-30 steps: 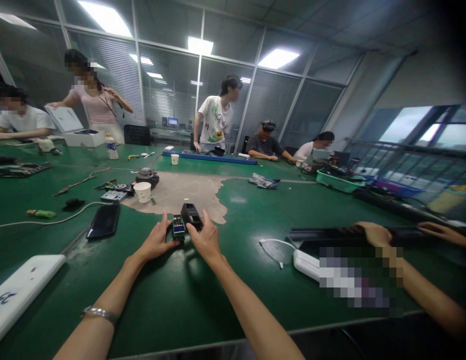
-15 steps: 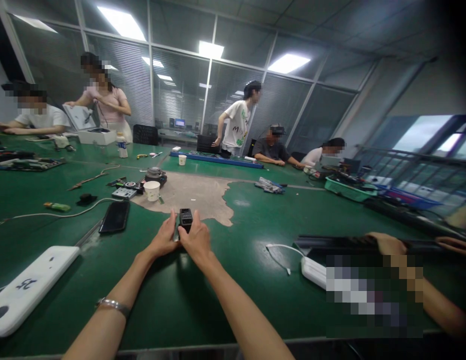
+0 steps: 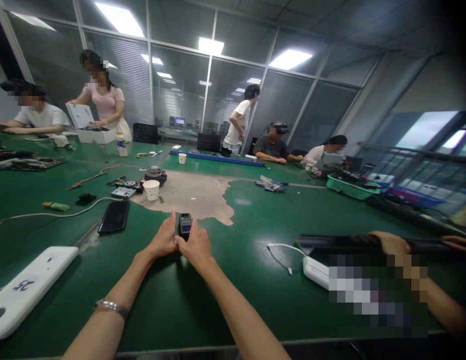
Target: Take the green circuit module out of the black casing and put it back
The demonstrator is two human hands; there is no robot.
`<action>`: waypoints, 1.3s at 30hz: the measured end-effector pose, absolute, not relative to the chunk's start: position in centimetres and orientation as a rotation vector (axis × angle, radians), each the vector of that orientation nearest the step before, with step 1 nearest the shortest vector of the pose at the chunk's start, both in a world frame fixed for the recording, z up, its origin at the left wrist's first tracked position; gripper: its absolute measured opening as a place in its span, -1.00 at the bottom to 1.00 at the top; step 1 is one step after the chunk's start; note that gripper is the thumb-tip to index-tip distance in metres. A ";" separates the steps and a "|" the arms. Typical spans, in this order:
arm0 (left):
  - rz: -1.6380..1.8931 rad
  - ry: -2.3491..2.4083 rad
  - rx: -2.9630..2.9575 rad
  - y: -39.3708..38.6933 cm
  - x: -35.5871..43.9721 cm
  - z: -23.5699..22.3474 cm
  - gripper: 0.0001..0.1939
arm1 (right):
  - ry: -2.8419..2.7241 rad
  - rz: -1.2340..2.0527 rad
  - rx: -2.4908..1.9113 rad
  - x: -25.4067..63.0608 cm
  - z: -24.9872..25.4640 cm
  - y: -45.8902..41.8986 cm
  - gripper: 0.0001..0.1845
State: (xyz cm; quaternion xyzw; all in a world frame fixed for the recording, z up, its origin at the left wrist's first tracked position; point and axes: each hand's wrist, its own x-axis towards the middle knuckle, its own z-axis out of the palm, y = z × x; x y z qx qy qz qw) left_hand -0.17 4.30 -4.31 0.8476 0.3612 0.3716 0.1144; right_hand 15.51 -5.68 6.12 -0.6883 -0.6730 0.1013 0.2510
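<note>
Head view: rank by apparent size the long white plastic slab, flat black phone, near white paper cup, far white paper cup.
1. White slab
2. Black phone
3. Near cup
4. Far cup
Cups' true sizes unsure: different distances.

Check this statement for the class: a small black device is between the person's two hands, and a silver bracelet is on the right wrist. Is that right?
Not quite. The head view shows the silver bracelet on the left wrist, not the right. The small black device is indeed between the left hand and right hand.
</note>
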 end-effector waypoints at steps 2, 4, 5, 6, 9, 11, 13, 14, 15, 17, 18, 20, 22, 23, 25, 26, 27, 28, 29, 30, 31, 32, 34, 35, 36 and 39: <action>1.108 1.049 2.482 4.3 -0.1 -4.4 0.18 | -1.800 0.254 -1.851 15.5 5.8 -5.5 -0.06; 1.111 1.061 2.470 4.1 -0.1 -4.3 0.17 | -1.782 0.250 -1.848 15.3 5.5 -5.2 -0.09; 1.106 1.071 2.462 4.0 -0.1 -4.1 0.18 | -1.777 0.250 -1.848 15.3 5.4 -5.2 -0.11; 1.099 1.081 2.453 3.9 0.0 -4.0 0.20 | -1.772 0.249 -1.849 15.2 5.3 -5.1 -0.14; 1.075 1.097 2.426 3.6 0.0 -3.6 0.26 | -1.741 0.231 -1.836 15.2 5.5 -5.0 -0.19; 1.054 1.098 2.416 3.4 0.0 -3.3 0.29 | -1.709 0.214 -1.805 15.4 6.2 -5.0 -0.19; 1.015 1.108 2.408 3.3 -0.1 -3.1 0.33 | -1.676 0.201 -1.767 15.9 7.1 -4.9 -0.17; 0.988 1.115 2.405 3.3 -0.1 -3.0 0.34 | -1.658 0.193 -1.752 16.4 7.5 -4.8 -0.16; 0.960 1.124 2.400 3.2 -0.1 -2.8 0.36 | -1.643 0.183 -1.742 17.0 7.9 -4.7 -0.15; 0.914 1.138 2.388 3.1 0.0 -2.5 0.38 | -1.613 0.156 -1.743 18.4 8.5 -4.7 -0.15; 0.901 1.143 2.380 3.0 0.0 -2.3 0.38 | -1.600 0.141 -1.756 19.3 8.5 -4.7 -0.15; 0.886 1.150 2.368 2.8 0.1 -2.0 0.38 | -1.577 0.121 -1.805 21.1 8.2 -4.8 -0.16; 0.869 1.156 2.355 2.7 0.2 -1.8 0.37 | -1.556 0.102 -1.863 22.7 7.4 -5.1 -0.17; 0.867 1.158 2.350 2.6 0.3 -1.7 0.36 | -1.547 0.092 -1.893 23.4 7.0 -5.3 -0.17; 0.877 1.157 2.343 2.5 0.3 -1.6 0.35 | -1.538 0.080 -1.946 24.4 6.1 -5.8 -0.18; 0.883 1.154 2.343 2.5 0.4 -1.5 0.34 | -1.538 0.085 -1.972 24.7 5.7 -6.0 -0.17; 0.887 1.150 2.344 2.5 0.4 -1.5 0.34 | -1.540 0.099 -1.999 24.9 5.4 -6.2 -0.17; 0.888 1.145 2.346 2.4 0.4 -1.5 0.33 | -1.544 0.118 -2.024 25.1 5.1 -6.3 -0.16; 0.882 1.140 2.349 2.4 0.4 -1.4 0.33 | -1.553 0.139 -2.043 25.2 4.8 -6.5 -0.15; 0.872 1.137 2.351 2.4 0.4 -1.4 0.33 | -1.562 0.157 -2.054 25.2 4.5 -6.6 -0.14; 0.863 1.139 2.350 2.4 0.4 -1.3 0.33 | -1.571 0.167 -2.053 25.3 4.3 -6.6 -0.12; 0.855 1.144 2.347 2.3 0.4 -1.2 0.32 | -1.579 0.163 -2.037 25.4 4.1 -6.7 -0.10; 0.844 1.160 2.339 2.2 0.5 -1.1 0.32 | -1.576 0.120 -1.978 25.5 3.8 -6.7 -0.06; 0.841 1.166 2.336 2.1 0.5 -1.0 0.33 | -1.567 0.092 -1.948 25.6 3.6 -6.7 -0.04; 0.838 1.169 2.333 2.1 0.5 -0.9 0.33 | -1.555 0.067 -1.923 25.6 3.4 -6.8 -0.03; 0.833 1.164 2.335 2.0 0.5 -0.7 0.36 | -1.551 0.048 -1.897 25.7 3.1 -6.7 -0.04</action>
